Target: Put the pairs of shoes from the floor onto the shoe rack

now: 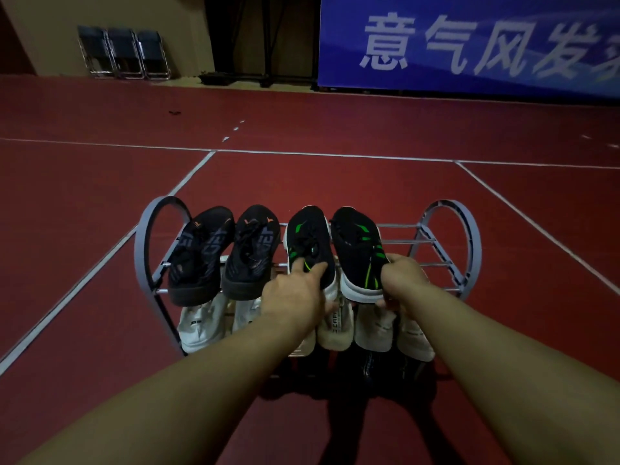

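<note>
Step in hand, by my reading: seating the green-striped black pair on the top tier of the shoe rack (446, 229). Left hand (295, 297) grips the heel of the left shoe (310, 243); right hand (402, 280) is closed on the heel of the right shoe (357, 250). Both forearms reach straight forward, wrists level. Best to push both heels in evenly, toes over the far bars, beside the orange-marked pair (228, 253). Pale shoes (201, 323) fill the tier below.
</note>
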`<state>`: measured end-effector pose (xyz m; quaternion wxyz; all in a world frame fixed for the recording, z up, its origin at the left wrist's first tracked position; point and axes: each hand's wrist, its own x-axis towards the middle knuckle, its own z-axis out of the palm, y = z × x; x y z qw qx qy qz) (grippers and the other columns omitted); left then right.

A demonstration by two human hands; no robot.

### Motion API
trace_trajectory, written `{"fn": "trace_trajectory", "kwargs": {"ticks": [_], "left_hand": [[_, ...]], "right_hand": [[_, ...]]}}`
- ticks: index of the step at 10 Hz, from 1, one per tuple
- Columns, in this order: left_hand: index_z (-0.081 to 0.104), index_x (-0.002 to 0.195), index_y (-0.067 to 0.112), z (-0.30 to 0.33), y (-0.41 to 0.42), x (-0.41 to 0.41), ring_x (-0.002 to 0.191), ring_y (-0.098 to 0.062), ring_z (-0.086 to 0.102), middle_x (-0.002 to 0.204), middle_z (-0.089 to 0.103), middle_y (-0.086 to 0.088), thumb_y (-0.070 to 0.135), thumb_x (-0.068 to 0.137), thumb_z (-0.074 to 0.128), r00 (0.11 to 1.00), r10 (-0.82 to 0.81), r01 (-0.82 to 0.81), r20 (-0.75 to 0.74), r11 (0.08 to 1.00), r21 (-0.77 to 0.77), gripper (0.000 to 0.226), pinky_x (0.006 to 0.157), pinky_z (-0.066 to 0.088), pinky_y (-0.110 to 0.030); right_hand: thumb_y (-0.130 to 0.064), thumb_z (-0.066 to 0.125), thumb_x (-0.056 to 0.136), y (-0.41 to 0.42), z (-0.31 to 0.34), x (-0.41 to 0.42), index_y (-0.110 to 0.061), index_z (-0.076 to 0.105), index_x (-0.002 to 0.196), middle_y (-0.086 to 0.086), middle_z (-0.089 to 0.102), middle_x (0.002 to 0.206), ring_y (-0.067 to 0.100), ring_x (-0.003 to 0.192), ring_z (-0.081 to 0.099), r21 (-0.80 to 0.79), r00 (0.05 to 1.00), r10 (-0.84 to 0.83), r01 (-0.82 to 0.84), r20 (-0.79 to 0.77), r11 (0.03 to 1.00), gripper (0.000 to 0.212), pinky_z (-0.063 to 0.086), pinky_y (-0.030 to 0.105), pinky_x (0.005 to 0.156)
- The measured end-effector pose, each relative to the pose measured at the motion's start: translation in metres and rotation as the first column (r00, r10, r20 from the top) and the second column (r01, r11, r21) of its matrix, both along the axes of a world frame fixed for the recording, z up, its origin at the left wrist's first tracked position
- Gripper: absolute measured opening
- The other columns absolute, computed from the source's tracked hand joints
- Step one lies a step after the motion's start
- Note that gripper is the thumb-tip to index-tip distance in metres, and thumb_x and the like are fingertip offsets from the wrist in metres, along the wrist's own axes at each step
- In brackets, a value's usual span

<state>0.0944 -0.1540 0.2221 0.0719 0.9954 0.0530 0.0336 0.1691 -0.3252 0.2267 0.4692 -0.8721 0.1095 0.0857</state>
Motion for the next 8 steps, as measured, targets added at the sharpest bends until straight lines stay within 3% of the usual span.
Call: {"fn": "trace_trajectory", "kwargs": {"ticks": [1,2,3,4,5,6,7,8], "left_hand": [[0.022,0.147,0.043,-0.007,0.001,0.004,0.116,-0.033,0.056,0.149,0.036,0.0,0.067,0.078,0.058,1.0,-0.018,0.017,0.014,0.998,0.054,0.081,0.079,0.046,-0.039],[0.024,0.146,0.043,-0.005,0.004,0.01,0.116,-0.032,0.057,0.148,0.038,0.002,0.068,0.077,0.059,1.0,-0.011,0.011,0.001,0.999,0.052,0.082,0.079,0.045,-0.038],[0.032,0.143,0.041,0.005,0.006,0.007,0.114,-0.032,0.058,0.14,0.047,0.001,0.073,0.078,0.052,0.999,-0.022,0.024,-0.029,0.997,0.07,0.075,0.081,0.044,-0.04],[0.05,0.131,0.034,0.025,0.015,0.011,0.104,-0.033,0.062,0.127,0.053,-0.002,0.07,0.089,0.031,0.989,0.023,-0.02,0.149,1.0,-0.021,0.058,0.076,0.045,-0.04],[0.057,0.115,0.034,0.038,0.035,0.033,0.094,-0.029,0.064,0.116,0.062,0.003,0.047,0.095,0.039,0.944,0.007,0.044,0.331,0.989,-0.144,0.03,0.071,0.048,-0.036],[0.058,0.111,0.04,0.037,0.054,0.063,0.092,-0.022,0.067,0.106,0.071,0.009,0.04,0.092,0.045,0.965,-0.055,0.108,0.256,0.974,-0.198,0.023,0.076,0.056,-0.038],[0.06,0.106,0.041,0.033,0.071,0.095,0.092,-0.02,0.068,0.099,0.073,0.013,0.04,0.086,0.049,0.958,-0.104,0.16,0.268,0.968,-0.194,0.023,0.078,0.055,-0.036],[0.062,0.105,0.038,0.041,0.082,0.121,0.089,-0.015,0.067,0.094,0.07,0.017,0.035,0.089,0.053,0.957,-0.146,0.205,0.249,0.952,-0.229,0.019,0.075,0.05,-0.029]], "right_hand": [[-0.016,0.036,0.095,0.002,0.003,0.0,-0.02,0.062,0.12,0.014,0.064,0.109,0.038,0.076,0.068,-0.006,0.999,0.041,-0.041,-0.008,0.999,0.037,0.061,0.047,0.066],[-0.018,0.036,0.1,0.002,0.01,-0.006,-0.015,0.059,0.117,0.015,0.062,0.097,0.033,0.063,0.064,-0.102,0.99,0.134,-0.138,-0.049,0.985,0.03,0.057,0.037,0.053],[-0.043,0.026,0.096,-0.004,0.018,-0.003,-0.012,0.061,0.105,0.015,0.064,0.098,0.036,0.085,0.065,-0.409,0.97,0.241,-0.234,-0.033,0.882,0.047,0.056,0.045,0.081],[-0.048,0.025,0.092,-0.004,0.033,0.011,-0.013,0.061,0.103,0.015,0.063,0.11,0.036,0.094,0.06,-0.523,0.96,0.221,-0.1,0.173,0.846,0.052,0.051,0.045,0.085],[-0.03,0.036,0.099,0.011,0.047,0.024,-0.017,0.064,0.111,0.011,0.067,0.114,0.034,0.098,0.06,-0.534,0.877,0.345,-0.124,0.336,0.836,0.033,0.048,0.037,0.077],[-0.023,0.042,0.097,0.035,0.047,0.04,-0.025,0.068,0.113,0.005,0.07,0.116,0.031,0.103,0.062,-0.547,0.833,0.428,-0.188,0.351,0.816,0.03,0.048,0.034,0.078],[-0.017,0.047,0.088,0.055,0.045,0.076,-0.029,0.072,0.097,0.001,0.074,0.106,0.028,0.102,0.066,-0.58,0.788,0.508,-0.245,0.347,0.777,0.03,0.052,0.033,0.085],[-0.014,0.048,0.088,0.071,0.065,0.108,-0.03,0.072,0.093,-0.001,0.075,0.093,0.021,0.087,0.067,-0.577,0.773,0.567,-0.334,0.285,0.745,0.03,0.048,0.026,0.075]]}}
